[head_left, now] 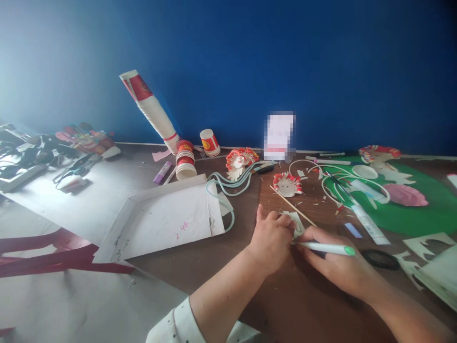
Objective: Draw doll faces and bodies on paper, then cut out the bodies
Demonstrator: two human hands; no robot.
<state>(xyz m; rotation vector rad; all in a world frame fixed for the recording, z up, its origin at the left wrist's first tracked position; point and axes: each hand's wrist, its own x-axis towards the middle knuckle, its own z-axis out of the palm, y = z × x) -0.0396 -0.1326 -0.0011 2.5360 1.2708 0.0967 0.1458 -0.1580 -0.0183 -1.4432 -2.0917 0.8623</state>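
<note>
My right hand [339, 267] is closed around a white marker [324, 247] with a green end. The marker lies nearly flat, and its other end points at my left fingers. My left hand [273, 238] has curled fingers pressed on a small pale piece of paper [297, 223] on the brown table; its fingertips are partly hidden. Just beyond the paper lies a thin wooden stick [293, 206], slanting toward my right fingers. Behind it sits a cut paper cup piece [286, 185] with a red-and-white rim.
Left of my hands lies a white cardboard box lid [167, 219]. Behind it are stacked paper cups [157, 112], a purple glue stick [163, 172] and a pale blue cable [232, 190]. To the right lie a green sheet [403, 214], a white tube [371, 226] and a black ring-shaped object [380, 259].
</note>
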